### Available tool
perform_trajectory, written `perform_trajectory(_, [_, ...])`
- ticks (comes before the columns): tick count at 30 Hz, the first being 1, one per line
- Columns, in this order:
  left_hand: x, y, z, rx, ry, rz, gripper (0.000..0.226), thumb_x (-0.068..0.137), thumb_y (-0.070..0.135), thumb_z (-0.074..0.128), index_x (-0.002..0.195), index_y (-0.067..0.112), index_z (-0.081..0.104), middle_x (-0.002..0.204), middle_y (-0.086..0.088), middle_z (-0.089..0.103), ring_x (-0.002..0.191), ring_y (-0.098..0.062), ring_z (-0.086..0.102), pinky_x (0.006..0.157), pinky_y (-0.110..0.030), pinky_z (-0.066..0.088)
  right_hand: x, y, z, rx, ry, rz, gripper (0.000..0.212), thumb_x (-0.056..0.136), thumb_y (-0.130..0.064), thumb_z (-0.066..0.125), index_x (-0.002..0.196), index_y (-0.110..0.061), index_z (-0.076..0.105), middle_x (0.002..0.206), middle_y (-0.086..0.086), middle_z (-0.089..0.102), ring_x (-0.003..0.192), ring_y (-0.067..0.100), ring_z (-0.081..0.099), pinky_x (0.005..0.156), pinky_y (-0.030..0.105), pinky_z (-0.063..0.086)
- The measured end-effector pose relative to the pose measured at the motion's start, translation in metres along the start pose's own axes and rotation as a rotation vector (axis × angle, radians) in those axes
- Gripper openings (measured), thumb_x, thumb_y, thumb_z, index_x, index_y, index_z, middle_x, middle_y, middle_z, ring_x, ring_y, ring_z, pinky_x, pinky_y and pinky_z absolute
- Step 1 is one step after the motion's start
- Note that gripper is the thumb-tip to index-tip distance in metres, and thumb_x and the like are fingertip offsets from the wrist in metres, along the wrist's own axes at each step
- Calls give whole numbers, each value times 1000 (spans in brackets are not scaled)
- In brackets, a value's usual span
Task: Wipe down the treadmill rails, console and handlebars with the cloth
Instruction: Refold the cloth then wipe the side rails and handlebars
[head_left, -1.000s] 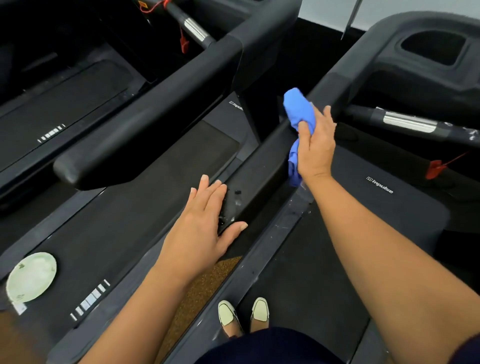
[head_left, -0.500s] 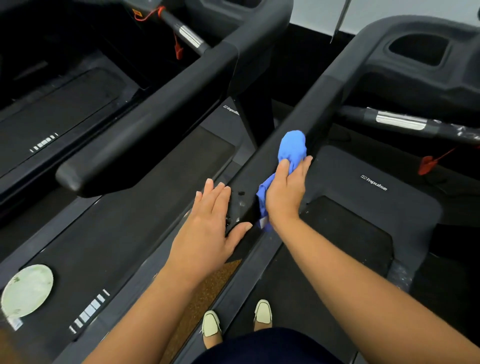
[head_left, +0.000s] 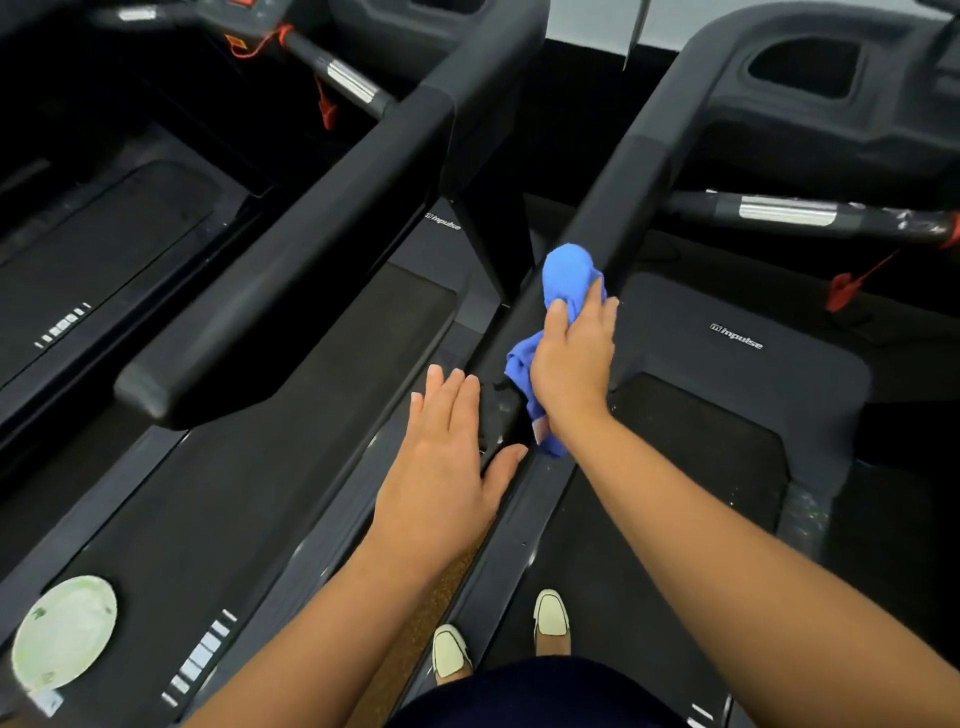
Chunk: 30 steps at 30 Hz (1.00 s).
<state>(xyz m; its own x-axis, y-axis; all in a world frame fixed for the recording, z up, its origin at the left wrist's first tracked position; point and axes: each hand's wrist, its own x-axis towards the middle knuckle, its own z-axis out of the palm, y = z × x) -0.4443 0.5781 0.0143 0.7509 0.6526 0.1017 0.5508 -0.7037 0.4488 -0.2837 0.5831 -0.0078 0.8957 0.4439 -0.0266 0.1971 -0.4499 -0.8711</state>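
A black treadmill handrail (head_left: 613, 218) slopes down from the console (head_left: 810, 78) at the upper right to its near end at centre. My right hand (head_left: 571, 358) grips a blue cloth (head_left: 566, 270) and presses it on the rail's lower stretch. The cloth's tail (head_left: 519, 364) hangs off the rail's left side. My left hand (head_left: 447, 457) rests flat on the rail's near end, fingers straight and thumb spread.
A second treadmill's thick handrail (head_left: 291, 270) runs parallel at the left. A round pale lid (head_left: 62, 631) lies on the left treadmill's belt. A handlebar with a silver sensor (head_left: 789, 210) crosses at the right, with a red safety clip (head_left: 844, 291) below it. My shoes (head_left: 551, 613) stand on the right side rail.
My right hand slid the cloth down the rail from its upper part toward the near end, then moved slightly back up. My left hand stayed flat on the rail's end.
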Motion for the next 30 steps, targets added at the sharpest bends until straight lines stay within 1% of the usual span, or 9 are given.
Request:
perform_trajectory(5, [1,-3,-4,-77,-46,23,78,92,44,51,150,6,14,158,-6,14,146,-17,-6,115,-26,-6,50,-17,1,-508,-58,-140,46,100,-31,36,142,-13,35,157,16,3,140,43,5,112,53,17])
perform_trajectory(8, [-3,-7,-4,-39,-61,35,78,92,44,52,149,5,16,157,-9,16,146,-23,-3,115,-29,-5,37,-22,-5,-721,-158,-484,38,96,-30,39,125,-11,54,146,6,36,140,35,14,107,55,18])
perform_trajectory(11, [-8,-11,-1,63,-48,46,76,89,47,52,143,-1,31,149,-17,33,144,-35,15,113,-38,5,5,-13,-15,-588,-350,-752,45,90,-35,40,122,-10,61,125,5,59,135,25,32,111,49,9])
perform_trajectory(15, [-10,-15,1,130,-21,59,75,88,53,43,140,-2,38,145,-19,39,141,-37,22,112,-42,11,19,-6,-28,-536,-441,-740,54,92,-40,32,124,-7,60,123,10,59,132,24,37,114,42,6])
perform_trajectory(17, [-11,-16,2,49,-12,44,77,88,48,54,143,-1,32,149,-17,33,144,-32,15,114,-39,8,33,-17,-23,-629,-396,-690,37,95,-32,38,95,-8,66,98,10,60,117,26,45,112,43,13])
perform_trajectory(19, [-12,-15,3,-25,8,25,82,86,41,63,145,0,26,152,-16,27,145,-26,9,116,-40,12,28,-29,-11,-762,-346,-702,35,94,-30,40,71,-10,56,80,5,54,99,24,47,105,41,20])
perform_trajectory(22, [-13,-14,4,-119,50,-16,89,82,39,68,147,3,19,156,-13,16,146,-19,1,114,-41,25,0,-21,-3,-822,-413,-933,39,91,-37,35,71,-13,57,80,5,61,91,26,52,101,44,24])
perform_trajectory(27, [-13,-17,5,-162,46,-46,96,81,43,67,149,4,11,158,-11,6,147,-20,-4,113,-41,29,7,2,-26,-582,-485,-1074,50,92,-39,35,102,-1,65,107,10,67,112,31,53,109,32,13])
perform_trajectory(30, [-14,-17,6,-111,50,-22,94,81,45,62,148,0,12,157,-14,8,146,-19,-4,115,-42,25,30,-14,-22,-647,-439,-954,44,94,-33,35,80,0,61,87,14,62,93,31,52,102,43,26])
